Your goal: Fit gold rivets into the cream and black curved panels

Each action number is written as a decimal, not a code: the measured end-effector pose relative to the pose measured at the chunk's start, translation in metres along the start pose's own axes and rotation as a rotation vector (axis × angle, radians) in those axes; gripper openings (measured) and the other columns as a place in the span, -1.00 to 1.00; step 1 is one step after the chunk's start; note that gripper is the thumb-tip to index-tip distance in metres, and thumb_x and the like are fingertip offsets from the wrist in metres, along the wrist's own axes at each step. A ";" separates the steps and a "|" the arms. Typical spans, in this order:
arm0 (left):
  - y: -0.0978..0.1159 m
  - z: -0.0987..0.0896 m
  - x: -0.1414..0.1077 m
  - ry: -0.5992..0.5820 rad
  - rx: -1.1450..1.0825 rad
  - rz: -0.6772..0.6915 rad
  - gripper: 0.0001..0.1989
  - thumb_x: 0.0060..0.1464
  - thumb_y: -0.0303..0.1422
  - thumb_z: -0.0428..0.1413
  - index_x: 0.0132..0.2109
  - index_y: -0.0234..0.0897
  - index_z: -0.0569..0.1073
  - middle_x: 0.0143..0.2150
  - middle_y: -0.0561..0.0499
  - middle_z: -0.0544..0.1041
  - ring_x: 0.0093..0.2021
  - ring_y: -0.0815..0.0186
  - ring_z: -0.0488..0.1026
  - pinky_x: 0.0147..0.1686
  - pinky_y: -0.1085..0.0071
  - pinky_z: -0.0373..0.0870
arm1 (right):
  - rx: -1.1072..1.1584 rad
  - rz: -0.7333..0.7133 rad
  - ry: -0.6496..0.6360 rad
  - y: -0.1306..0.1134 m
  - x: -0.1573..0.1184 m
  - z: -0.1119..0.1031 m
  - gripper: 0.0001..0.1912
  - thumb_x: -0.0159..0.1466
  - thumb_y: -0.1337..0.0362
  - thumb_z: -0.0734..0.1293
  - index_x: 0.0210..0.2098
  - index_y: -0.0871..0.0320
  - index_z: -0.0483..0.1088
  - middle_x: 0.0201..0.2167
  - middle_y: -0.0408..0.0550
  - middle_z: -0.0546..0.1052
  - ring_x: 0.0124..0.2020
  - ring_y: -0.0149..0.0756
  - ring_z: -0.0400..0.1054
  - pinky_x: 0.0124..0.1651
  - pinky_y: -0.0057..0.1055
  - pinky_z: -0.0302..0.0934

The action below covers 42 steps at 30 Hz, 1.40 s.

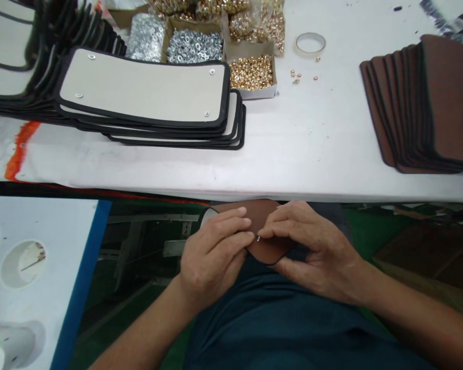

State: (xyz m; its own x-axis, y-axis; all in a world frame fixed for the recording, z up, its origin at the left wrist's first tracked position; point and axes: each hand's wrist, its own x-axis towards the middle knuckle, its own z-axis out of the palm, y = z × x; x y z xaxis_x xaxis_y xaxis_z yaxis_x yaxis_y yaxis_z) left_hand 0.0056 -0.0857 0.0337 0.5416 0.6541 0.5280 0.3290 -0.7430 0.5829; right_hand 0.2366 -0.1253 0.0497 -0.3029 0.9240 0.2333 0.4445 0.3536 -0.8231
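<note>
Over my lap I hold a brown leather-look panel with black edging, bent into a curve. My left hand grips its left side, with fingers lying over the top and a pale underside showing at the far left corner. My right hand grips the right side, its thumb below the near edge. The right fingertips touch the panel beside a small shiny metal stud, which sits between the two hands' fingertips. The panel's far right part is hidden behind my right fingers.
On the white table lie stacked pale panels with black edging and metal eyelets. Behind them stand boxes of silver eyelets and gold studs. A tape roll and brown panels lie right. A white machine table stands at left.
</note>
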 end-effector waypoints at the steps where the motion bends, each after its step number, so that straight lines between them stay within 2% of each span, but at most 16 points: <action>1: 0.001 -0.001 -0.002 0.032 0.048 -0.032 -0.67 0.09 -0.68 0.27 -0.06 -0.25 0.57 -0.03 -0.13 0.61 0.10 0.10 0.59 0.06 0.14 0.60 | 0.005 -0.022 0.000 0.000 0.000 0.000 -0.66 0.25 0.32 0.55 0.00 0.12 0.53 -0.11 -0.01 0.61 -0.06 -0.18 0.47 0.05 -0.16 0.33; 4: 0.005 -0.003 -0.007 0.138 0.176 -0.164 -0.67 0.04 -0.63 0.34 -0.09 -0.21 0.56 -0.20 0.00 0.51 -0.13 0.25 0.52 -0.12 0.27 0.53 | 0.085 -0.072 -0.006 -0.001 0.004 0.001 -0.56 0.31 0.07 0.52 0.06 0.19 0.53 -0.12 0.07 0.61 -0.07 -0.13 0.47 0.02 -0.13 0.37; 5: 0.007 -0.003 -0.009 0.169 0.165 -0.212 -0.66 0.04 -0.62 0.34 -0.07 -0.21 0.54 -0.22 0.03 0.49 -0.18 0.28 0.50 -0.17 0.31 0.50 | 0.119 -0.076 -0.008 -0.002 0.007 0.003 -0.62 0.37 0.08 0.47 0.06 0.19 0.54 -0.14 0.07 0.61 -0.08 -0.15 0.48 0.00 -0.16 0.39; 7: 0.012 -0.002 -0.014 0.220 0.067 -0.323 -0.67 0.07 -0.61 0.31 -0.06 -0.22 0.49 -0.21 0.03 0.51 -0.21 0.31 0.51 -0.22 0.35 0.48 | 0.173 -0.065 -0.003 -0.003 0.015 0.008 -0.79 0.46 0.23 0.37 0.01 0.15 0.57 -0.18 0.02 0.63 -0.12 -0.23 0.50 -0.05 -0.25 0.41; 10: 0.017 -0.001 -0.022 0.295 -0.084 -0.493 -0.77 0.13 -0.57 0.28 -0.14 -0.22 0.45 -0.16 0.02 0.54 -0.18 0.30 0.55 -0.19 0.36 0.52 | 0.210 -0.011 -0.001 -0.005 0.027 0.016 -0.88 0.44 0.36 0.38 -0.13 0.08 0.60 -0.26 -0.08 0.65 -0.19 -0.30 0.52 -0.10 -0.35 0.42; 12: 0.021 -0.001 -0.027 0.317 -0.127 -0.540 -0.82 0.16 -0.55 0.27 -0.19 -0.21 0.46 -0.15 0.01 0.56 -0.15 0.29 0.57 -0.17 0.36 0.54 | 0.215 0.011 -0.030 -0.007 0.035 0.019 -0.91 0.40 0.36 0.42 -0.21 0.07 0.60 -0.30 -0.11 0.64 -0.23 -0.30 0.52 -0.11 -0.34 0.40; 14: 0.024 0.000 -0.032 0.319 -0.150 -0.548 -0.83 0.18 -0.54 0.27 -0.16 -0.20 0.50 -0.11 -0.02 0.59 -0.11 0.26 0.59 -0.12 0.34 0.57 | 0.212 0.032 -0.079 -0.008 0.042 0.018 -0.89 0.38 0.38 0.43 -0.28 0.08 0.58 -0.33 -0.14 0.62 -0.27 -0.33 0.50 -0.13 -0.36 0.38; 16: 0.028 0.003 -0.038 0.298 -0.152 -0.548 -0.75 0.18 -0.47 0.31 -0.01 -0.18 0.54 -0.03 -0.08 0.60 -0.02 0.19 0.60 -0.05 0.27 0.61 | 0.208 0.074 -0.129 -0.011 0.049 0.016 -0.86 0.36 0.41 0.43 -0.33 0.10 0.56 -0.36 -0.16 0.60 -0.32 -0.37 0.47 -0.20 -0.40 0.34; 20: 0.038 0.013 -0.042 0.304 -0.148 -0.578 -0.34 0.06 -0.17 0.44 0.24 -0.20 0.45 0.17 -0.21 0.55 0.16 0.02 0.56 0.08 0.15 0.62 | 0.204 0.195 -0.215 -0.018 0.058 0.015 -0.87 0.32 0.42 0.43 -0.37 0.11 0.54 -0.44 -0.21 0.56 -0.43 -0.42 0.41 -0.36 -0.48 0.27; 22: 0.042 0.014 -0.037 0.330 -0.175 -0.630 -0.39 0.09 -0.16 0.42 0.23 -0.19 0.46 0.15 -0.17 0.57 0.12 0.05 0.58 0.10 0.15 0.61 | 0.225 0.214 -0.235 -0.021 0.058 0.019 -0.87 0.32 0.39 0.44 -0.37 0.12 0.52 -0.46 -0.22 0.57 -0.45 -0.42 0.42 -0.38 -0.49 0.28; 25: 0.045 0.005 -0.024 0.324 -0.228 -0.676 -0.62 0.19 -0.32 0.34 0.15 -0.13 0.55 0.05 -0.06 0.64 0.02 0.15 0.63 0.10 0.21 0.60 | 0.193 0.097 -0.105 -0.021 0.055 0.026 -0.90 0.31 0.37 0.47 -0.34 0.11 0.50 -0.45 -0.23 0.58 -0.44 -0.41 0.45 -0.37 -0.50 0.33; 28: 0.049 -0.015 -0.013 0.247 -0.387 -0.661 -0.65 0.24 -0.38 0.28 0.15 -0.11 0.58 0.05 -0.03 0.68 -0.01 0.17 0.65 0.10 0.24 0.60 | 0.056 -0.233 0.110 -0.019 0.051 0.030 -0.92 0.32 0.34 0.50 -0.21 0.10 0.54 -0.37 -0.16 0.62 -0.38 -0.37 0.51 -0.29 -0.44 0.40; 31: 0.053 -0.035 -0.008 0.189 -0.570 -0.679 -0.68 0.24 -0.36 0.28 0.13 -0.14 0.62 0.02 -0.04 0.71 -0.02 0.15 0.67 0.03 0.29 0.63 | -0.073 -0.491 0.210 -0.021 0.049 0.028 -0.90 0.35 0.38 0.48 -0.14 0.11 0.57 -0.29 -0.07 0.67 -0.29 -0.31 0.55 -0.20 -0.36 0.42; 34: 0.059 -0.049 -0.006 0.210 -0.747 -0.799 -0.70 0.20 -0.29 0.33 0.07 -0.21 0.66 -0.09 -0.07 0.74 -0.16 0.16 0.71 -0.17 0.36 0.66 | -0.036 -0.483 0.214 -0.029 0.048 0.023 -0.93 0.35 0.39 0.47 -0.17 0.13 0.57 -0.30 -0.07 0.65 -0.28 -0.31 0.54 -0.19 -0.36 0.43; 38: 0.063 -0.057 -0.003 0.290 -0.967 -1.067 -0.64 0.11 -0.24 0.40 0.02 -0.30 0.66 -0.19 -0.11 0.75 -0.28 0.18 0.71 -0.30 0.45 0.61 | 0.071 -0.296 0.269 -0.037 0.044 0.020 -0.95 0.34 0.36 0.50 -0.26 0.10 0.57 -0.33 -0.14 0.60 -0.28 -0.36 0.51 -0.19 -0.43 0.42; 42: 0.060 -0.058 -0.003 0.334 -1.068 -1.150 -0.60 0.06 -0.26 0.44 0.02 -0.35 0.66 -0.20 -0.15 0.74 -0.34 0.23 0.69 -0.34 0.49 0.56 | 0.117 -0.222 0.282 -0.037 0.042 0.024 -0.93 0.28 0.35 0.55 -0.28 0.07 0.62 -0.31 -0.16 0.56 -0.27 -0.38 0.48 -0.19 -0.44 0.40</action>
State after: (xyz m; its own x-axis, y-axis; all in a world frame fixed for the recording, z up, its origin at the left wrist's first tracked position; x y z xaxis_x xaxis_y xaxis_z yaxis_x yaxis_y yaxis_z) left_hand -0.0210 -0.1245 0.1029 0.1671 0.8755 -0.4533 -0.3201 0.4831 0.8150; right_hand 0.1872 -0.1028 0.0771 -0.1297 0.8365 0.5324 0.2898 0.5454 -0.7865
